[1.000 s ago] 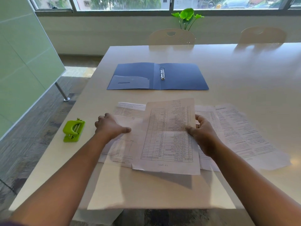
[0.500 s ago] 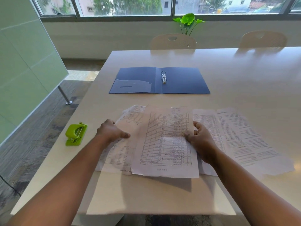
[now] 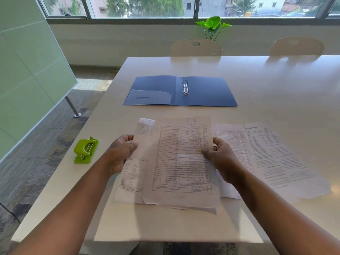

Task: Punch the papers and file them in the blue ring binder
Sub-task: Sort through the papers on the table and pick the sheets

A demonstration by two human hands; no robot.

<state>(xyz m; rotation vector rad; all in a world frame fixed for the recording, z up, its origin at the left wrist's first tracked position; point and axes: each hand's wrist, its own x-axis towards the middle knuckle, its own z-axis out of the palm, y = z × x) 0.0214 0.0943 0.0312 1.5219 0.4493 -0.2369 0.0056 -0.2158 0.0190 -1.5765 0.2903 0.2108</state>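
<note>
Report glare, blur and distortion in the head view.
Head view: daylight from the windows puts soft glare on the far table; the held papers are slightly motion-blurred, their print unreadable; the blue ring binder is sharp; wide-angle distortion bows the window frame and splays the forearms.

On the desk (image 3: 276,85), the open ring binder (image 3: 206,92) lies behind the stacked papers (image 3: 180,162); the hole punch (image 3: 86,150) sits to their left, two more sheets (image 3: 272,159) to their right
</note>
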